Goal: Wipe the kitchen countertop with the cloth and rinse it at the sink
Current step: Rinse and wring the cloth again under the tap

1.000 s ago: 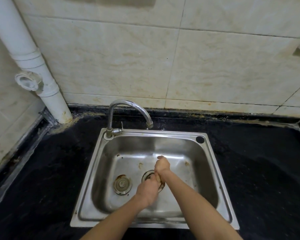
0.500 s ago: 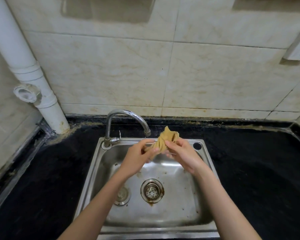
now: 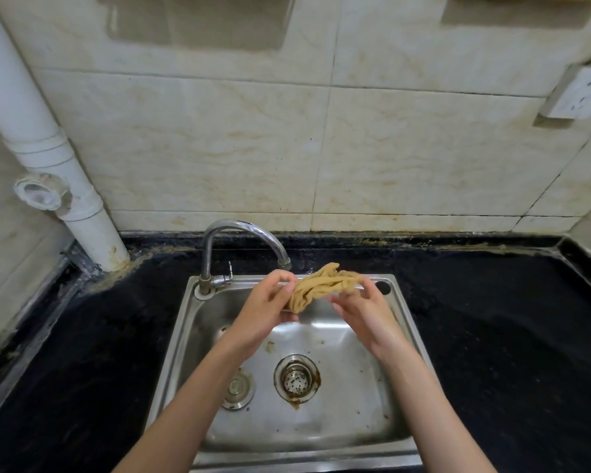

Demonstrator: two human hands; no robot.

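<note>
Holding a twisted tan cloth (image 3: 321,288) above the back half of the steel sink (image 3: 394,339), the left hand (image 3: 267,312) curls its fingers round one end while the right hand (image 3: 365,312) pinches the other end with curled fingers. The cloth hangs in the air just below and beside the spout of the chrome faucet (image 3: 239,240), which rises from the sink's back left corner. Beneath the forearms lie a strainer drain (image 3: 297,378) ringed with rust and a flat plug (image 3: 238,387) to its left. Black countertop (image 3: 492,336) surrounds the sink on both sides. A white drain pipe (image 3: 48,158) stands in the left corner, and a wall socket (image 3: 577,93) is mounted on the tiles at far right.
</note>
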